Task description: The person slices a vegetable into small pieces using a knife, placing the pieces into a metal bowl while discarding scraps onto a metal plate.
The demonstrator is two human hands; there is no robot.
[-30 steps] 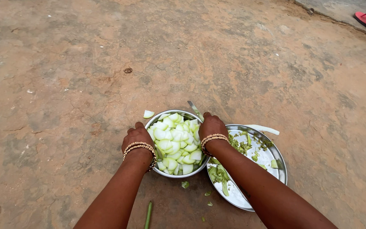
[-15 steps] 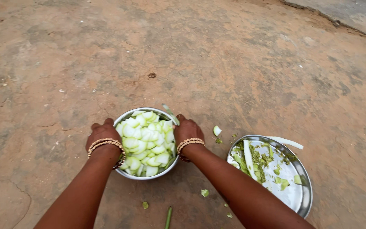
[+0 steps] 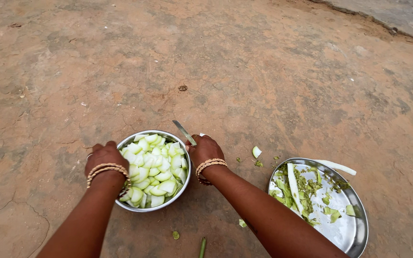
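Head view: steel bowl (image 3: 183, 187) heaped with pale sliced gourd, likely heavy, slick-rimmed, gripped at opposite sides by left hand (image 3: 105, 158) and right hand (image 3: 205, 150), which also holds a knife (image 3: 184, 132).

A round steel bowl (image 3: 180, 191), heaped with pale green gourd slices (image 3: 154, 167), sits upright on the ground.

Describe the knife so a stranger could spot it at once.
Find the steel bowl of pale green vegetable slices on the earthen floor. The right hand grips its right rim, and the knife juts from that hand: the only slim metal blade.
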